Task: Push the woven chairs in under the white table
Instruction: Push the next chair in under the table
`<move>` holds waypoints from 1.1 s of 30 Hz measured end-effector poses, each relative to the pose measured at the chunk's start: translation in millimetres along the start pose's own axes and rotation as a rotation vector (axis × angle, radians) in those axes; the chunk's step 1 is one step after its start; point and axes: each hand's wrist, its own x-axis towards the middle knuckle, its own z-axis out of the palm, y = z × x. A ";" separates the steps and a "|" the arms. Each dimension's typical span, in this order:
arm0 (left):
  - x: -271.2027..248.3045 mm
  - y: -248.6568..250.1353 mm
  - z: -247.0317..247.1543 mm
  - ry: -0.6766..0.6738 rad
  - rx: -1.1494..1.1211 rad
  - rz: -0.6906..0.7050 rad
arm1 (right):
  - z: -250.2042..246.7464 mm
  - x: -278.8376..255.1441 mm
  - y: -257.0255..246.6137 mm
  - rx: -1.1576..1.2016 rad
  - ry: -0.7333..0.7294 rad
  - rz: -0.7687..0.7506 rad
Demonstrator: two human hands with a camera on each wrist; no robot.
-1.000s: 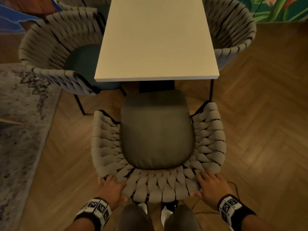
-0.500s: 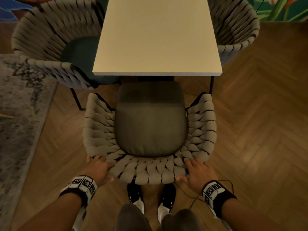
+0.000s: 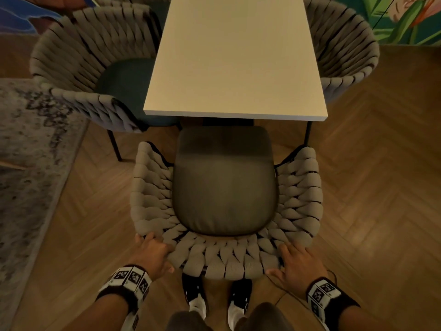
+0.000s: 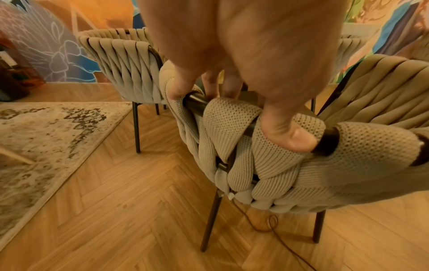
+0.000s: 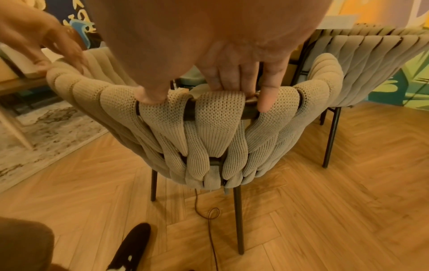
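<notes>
A woven chair (image 3: 224, 261) with a grey seat cushion (image 3: 224, 182) stands in front of me, facing the short end of the white table (image 3: 235, 56). The cushion's front edge is close to the table's near edge. My left hand (image 3: 152, 252) grips the left part of the backrest's top rim, its thumb (image 4: 287, 137) pressed on the woven band (image 4: 232, 124) at the back. My right hand (image 3: 296, 261) holds the right part of the rim, fingers (image 5: 232, 78) hooked over it. Two more woven chairs stand at the table's long sides, one at the left (image 3: 90, 56) and one at the right (image 3: 346, 44).
A patterned rug (image 3: 28, 163) lies on the herringbone wood floor at the left. My shoes (image 3: 194, 297) stand just behind the chair, and a thin cable (image 5: 211, 216) loops on the floor under it. A painted wall (image 3: 405, 17) stands behind the table.
The near chair has slid forward toward the table, so the gap between cushion and table edge has shrunk. Both hands stay on the backrest rim and I have stepped forward.
</notes>
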 end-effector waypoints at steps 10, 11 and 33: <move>23.8 -6.5 -16.7 0.033 0.003 0.009 | -3.5 21.8 3.4 0.016 0.099 0.004; 17.0 -5.1 -10.5 0.019 0.009 0.020 | 6.1 12.7 2.6 0.032 0.077 0.009; -2.5 8.7 37.7 0.427 -0.947 -0.399 | -19.1 27.1 7.7 0.696 0.310 0.281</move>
